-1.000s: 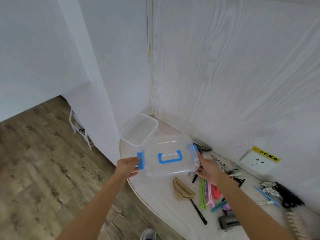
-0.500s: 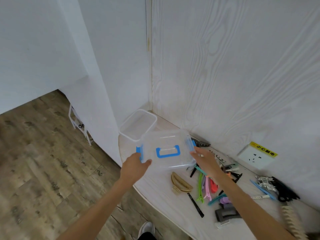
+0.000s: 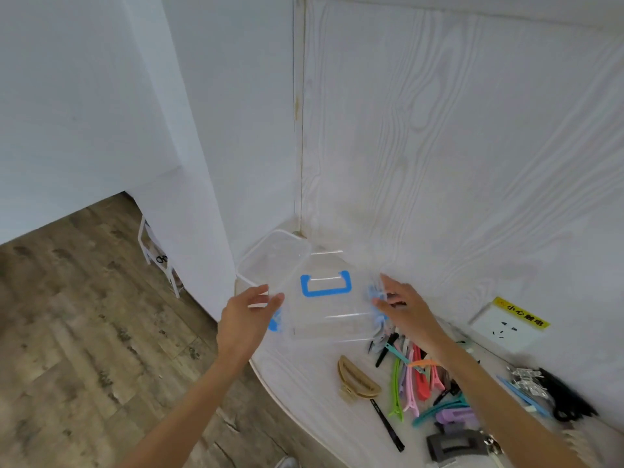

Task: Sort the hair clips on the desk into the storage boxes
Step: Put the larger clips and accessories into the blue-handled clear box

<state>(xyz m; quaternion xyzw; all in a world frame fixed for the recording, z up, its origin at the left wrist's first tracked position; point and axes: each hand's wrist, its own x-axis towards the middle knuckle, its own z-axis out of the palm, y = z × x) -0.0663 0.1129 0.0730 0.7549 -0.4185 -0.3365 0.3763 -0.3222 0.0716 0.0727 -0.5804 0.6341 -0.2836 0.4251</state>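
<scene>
Holding the clear lidded storage box (image 3: 332,298) between both hands, you have it at the left end of the desk (image 3: 304,376), near the corner where the two walls meet.

Grip: your left hand (image 3: 244,317) grasps the box's left end beside a blue latch (image 3: 275,322); your right hand (image 3: 403,310) grasps the right end over the other latch. Motion blur hides the exact finger positions.

Step in hand, as judged: placing the box, then opening it. Set it flat, clear of the desk's curved front edge, leaving room to flip both latches outward. Lift the lid by its blue handle (image 3: 326,283) only once both latches are free.

Count:
- Storage boxes: two. One in your hands, lid on; one open clear box (image 3: 270,261) behind it in the far left corner, holding nothing visible.
- Blue latches: two. Blue handle: one.
- Hair clips: none sorted; all lie along the desk toward its right end.
- Beige claw clip (image 3: 356,383): one, near the front edge.
- Grey rectangular claw clip (image 3: 456,444): one.
- Coloured duckbill clips (image 3: 415,376): a fanned pile, overlapping, count uncertain.
- Wall socket (image 3: 506,327): one.
</scene>
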